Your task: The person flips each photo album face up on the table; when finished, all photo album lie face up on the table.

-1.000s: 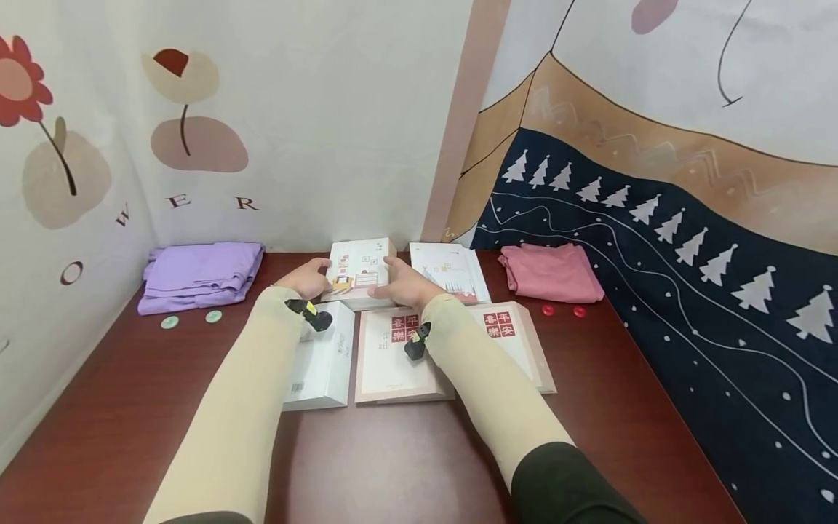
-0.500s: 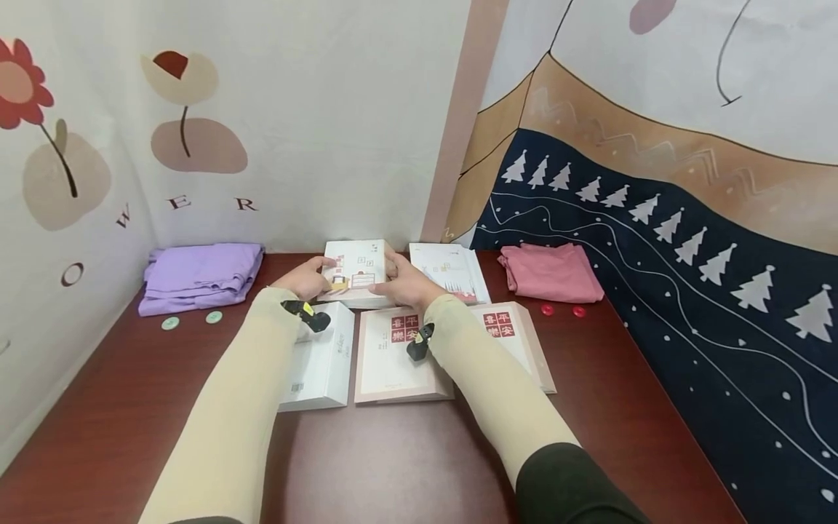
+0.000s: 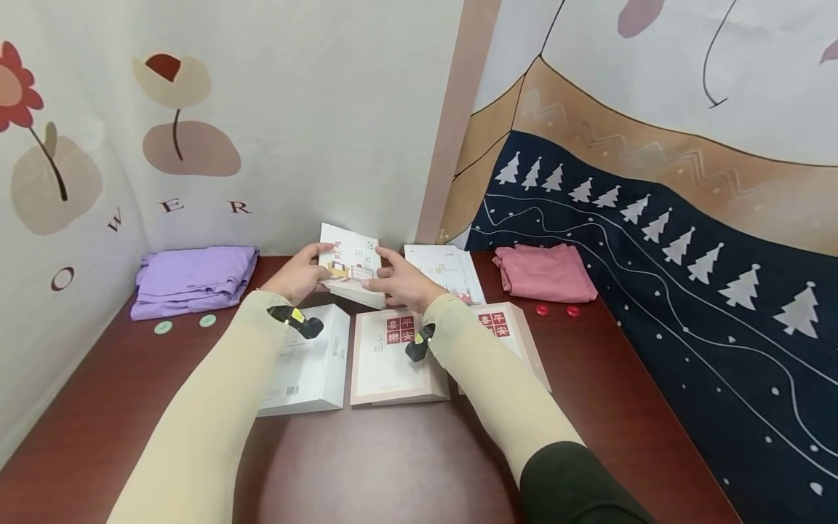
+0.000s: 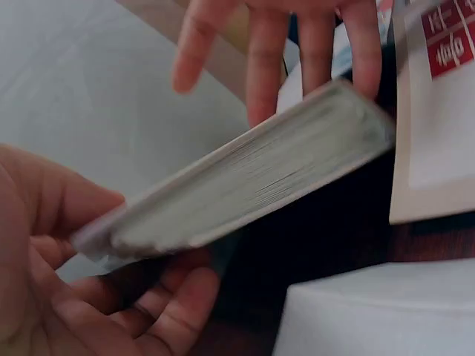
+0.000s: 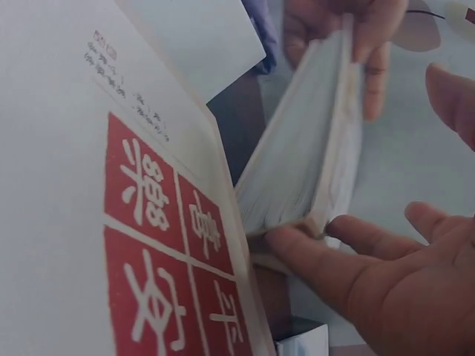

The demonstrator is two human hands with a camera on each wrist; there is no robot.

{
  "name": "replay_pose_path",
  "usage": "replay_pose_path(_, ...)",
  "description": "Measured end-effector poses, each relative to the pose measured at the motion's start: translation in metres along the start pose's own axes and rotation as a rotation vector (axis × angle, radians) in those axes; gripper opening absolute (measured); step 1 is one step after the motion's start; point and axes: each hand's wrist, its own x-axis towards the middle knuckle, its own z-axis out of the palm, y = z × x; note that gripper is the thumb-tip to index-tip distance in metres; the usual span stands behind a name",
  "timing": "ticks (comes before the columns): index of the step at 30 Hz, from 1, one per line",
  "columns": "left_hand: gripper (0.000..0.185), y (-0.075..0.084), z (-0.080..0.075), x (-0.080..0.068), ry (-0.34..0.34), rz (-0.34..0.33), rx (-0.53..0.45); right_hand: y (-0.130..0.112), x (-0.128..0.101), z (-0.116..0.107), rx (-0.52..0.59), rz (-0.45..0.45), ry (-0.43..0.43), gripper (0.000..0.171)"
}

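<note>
You have the book [image 3: 352, 256] tilted between both hands near the centre of the frame, seemingly clear of the desk [image 3: 380, 458]; the step in hand looks like lifting or angling it. Your left grip [image 3: 297, 275] pinches its left end, thumb above and fingers curled beneath. Your right grip [image 3: 407, 280] meets the other end with fingers spread and fairly straight, at least one fingertip touching; you can't tell from here how much weight they carry. The next move, I'd judge, calls for firmer support on that right end, or the pages could sag and fan out.

Below it in the head view lie the white book [image 3: 317, 360], left of centre, and a beige book [image 3: 396, 364], in the middle, so you would want to clear both.

The left wrist view gives you the page edges [image 4: 252, 178] and the curled fingers under the book, which the head view mostly hides. The right wrist view brings up your fingertips at the lower corner, blurred, beside a large red seal [image 5: 174, 245]. Only the head view shows you the pink cloth [image 3: 546, 273] at right and the green buttons [image 3: 185, 324] at left.
</note>
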Motion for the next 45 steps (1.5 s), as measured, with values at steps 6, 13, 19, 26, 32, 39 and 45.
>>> replay_pose_path(6, 0.079, 0.013, 0.004, -0.008, -0.003, 0.043, -0.097, 0.002, 0.001, 0.001, 0.031, -0.005, -0.002, 0.091)
replay_pose_path(13, 0.068, 0.024, 0.017, -0.013, -0.116, 0.118, -0.196, -0.004, 0.002, 0.006, 0.084, -0.076, 0.004, 0.096)
replay_pose_path(19, 0.068, 0.018, 0.033, -0.005, -0.176, 0.125, -0.2, -0.001, 0.008, 0.009, 0.095, -0.155, 0.114, 0.096)
replay_pose_path(26, 0.07, 0.006, 0.037, 0.001, -0.15, 0.067, 0.011, 0.004, 0.009, 0.01, -0.088, -0.132, 0.313, 0.096)
replay_pose_path(32, 0.068, -0.001, 0.03, 0.004, -0.069, -0.056, 0.276, 0.001, 0.007, 0.01, -0.1, -0.143, 0.404, 0.094)
replay_pose_path(39, 0.068, -0.003, 0.027, 0.01, -0.103, -0.142, 0.177, 0.003, 0.005, 0.013, -0.176, -0.147, 0.47, 0.087)
replay_pose_path(45, 0.071, -0.001, 0.025, 0.008, -0.055, -0.168, 0.05, 0.003, 0.003, 0.014, -0.18, -0.125, 0.49, 0.084)
